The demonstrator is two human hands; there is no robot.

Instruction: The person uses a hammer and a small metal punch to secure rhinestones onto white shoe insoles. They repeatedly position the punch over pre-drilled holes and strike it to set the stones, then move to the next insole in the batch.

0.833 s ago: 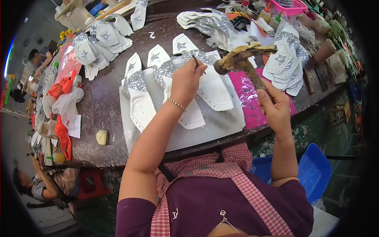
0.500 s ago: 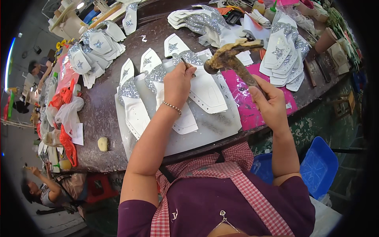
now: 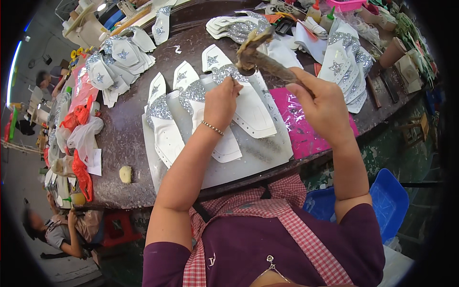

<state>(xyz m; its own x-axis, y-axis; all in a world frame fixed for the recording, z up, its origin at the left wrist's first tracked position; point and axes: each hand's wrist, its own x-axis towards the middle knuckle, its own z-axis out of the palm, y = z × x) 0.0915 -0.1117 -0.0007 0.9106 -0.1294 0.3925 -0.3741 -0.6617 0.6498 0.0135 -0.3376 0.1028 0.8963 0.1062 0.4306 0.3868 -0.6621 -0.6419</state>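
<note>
My right hand (image 3: 325, 106) grips the handle of a worn hammer (image 3: 267, 63), its crusted head raised just above my left hand. My left hand (image 3: 221, 103) is closed in a pinch over the rightmost white shoe-upper piece (image 3: 252, 110), which has a silver glitter band and a star. A slim metal punch is in those fingers, now mostly hidden by them. To the left lie two similar groups of pieces, a middle one (image 3: 190, 93) and a left one (image 3: 165, 125), with small holes along their edges. All rest on a pale cutting board (image 3: 210, 174).
Stacks of glittered pieces stand at the back left (image 3: 122, 57), back middle (image 3: 236, 26) and right (image 3: 342, 67). A pink sheet (image 3: 306, 138) lies beside the board, a yellowish lump (image 3: 125, 174) to its left. Glue bottles (image 3: 327, 20) stand behind; blue bins (image 3: 388, 203) sit below right. Other people are at left.
The hammer has swung left and its head now sits nearer my left hand. The punch tip that showed above my left fingers is now hidden. The seated person at left lowered an arm.
</note>
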